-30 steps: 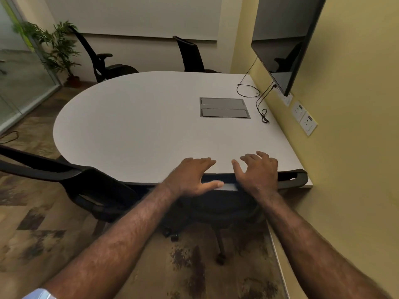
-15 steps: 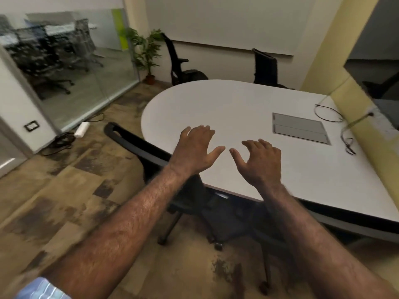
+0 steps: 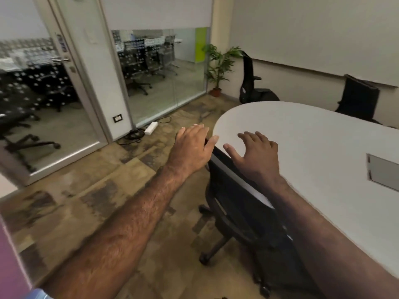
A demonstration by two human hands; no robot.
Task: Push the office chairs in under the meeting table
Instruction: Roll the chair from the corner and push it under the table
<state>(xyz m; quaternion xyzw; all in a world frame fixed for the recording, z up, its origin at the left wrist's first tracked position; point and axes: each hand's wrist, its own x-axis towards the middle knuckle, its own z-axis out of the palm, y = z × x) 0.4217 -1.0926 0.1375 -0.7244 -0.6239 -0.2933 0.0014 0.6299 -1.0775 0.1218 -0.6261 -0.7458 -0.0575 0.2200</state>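
While both hands [image 3: 257, 154] reach, fingers [image 3: 195, 131] spread, holding nothing, over chair [image 3: 235, 190]

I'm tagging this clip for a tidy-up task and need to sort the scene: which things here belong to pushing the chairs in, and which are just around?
Job:
white oval meeting table
near black mesh office chair
two far black office chairs
left hand
right hand

Just around:
potted green plant
white power strip
grey table hatch

A black chair [image 3: 241, 203] stands near the white table's [image 3: 319, 147] rounded left end (seat tucked partly under); two more chairs [image 3: 252, 83] [image 3: 358, 100] sit at the far side.
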